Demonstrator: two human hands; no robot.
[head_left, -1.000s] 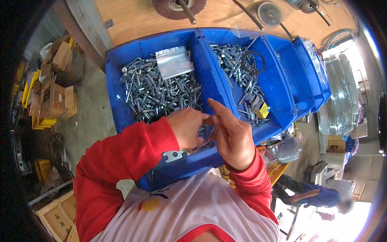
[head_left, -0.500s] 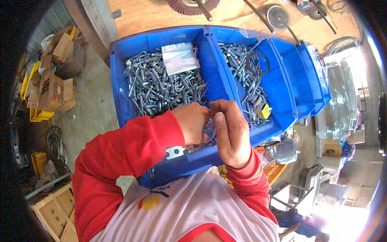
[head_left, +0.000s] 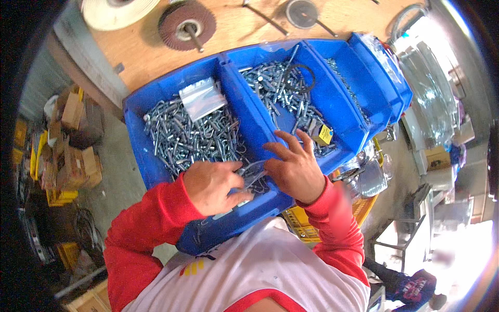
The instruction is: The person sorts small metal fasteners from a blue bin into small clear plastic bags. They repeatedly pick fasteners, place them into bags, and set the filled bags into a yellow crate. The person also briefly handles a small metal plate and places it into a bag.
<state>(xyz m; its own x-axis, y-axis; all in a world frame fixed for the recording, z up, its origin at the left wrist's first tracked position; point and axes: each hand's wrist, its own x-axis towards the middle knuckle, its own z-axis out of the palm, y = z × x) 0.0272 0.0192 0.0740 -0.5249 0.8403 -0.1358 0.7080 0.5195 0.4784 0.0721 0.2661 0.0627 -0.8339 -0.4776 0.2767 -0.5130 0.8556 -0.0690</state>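
At the centre of the frame, two hands meet over a blue bin [head_left: 223,230] with a clear plastic bag [head_left: 254,175] between them.
The right hand [head_left: 297,174] appears to pinch the bag's edge between thumb and forefinger, its other fingers spread; the left hand [head_left: 214,187] is curved at the bag's left, thumb apart from forefinger, and whether it grips cannot be told. Left of centre, metal fasteners [head_left: 187,140] fill the bin under a shiny packet [head_left: 202,99]. Right of centre, a second bin [head_left: 340,104] holds more fasteners, a black ring [head_left: 314,79] and a yellow-faced box [head_left: 324,135]. Along the top, an abrasive disc [head_left: 169,28] lies on a wooden table [head_left: 130,49].
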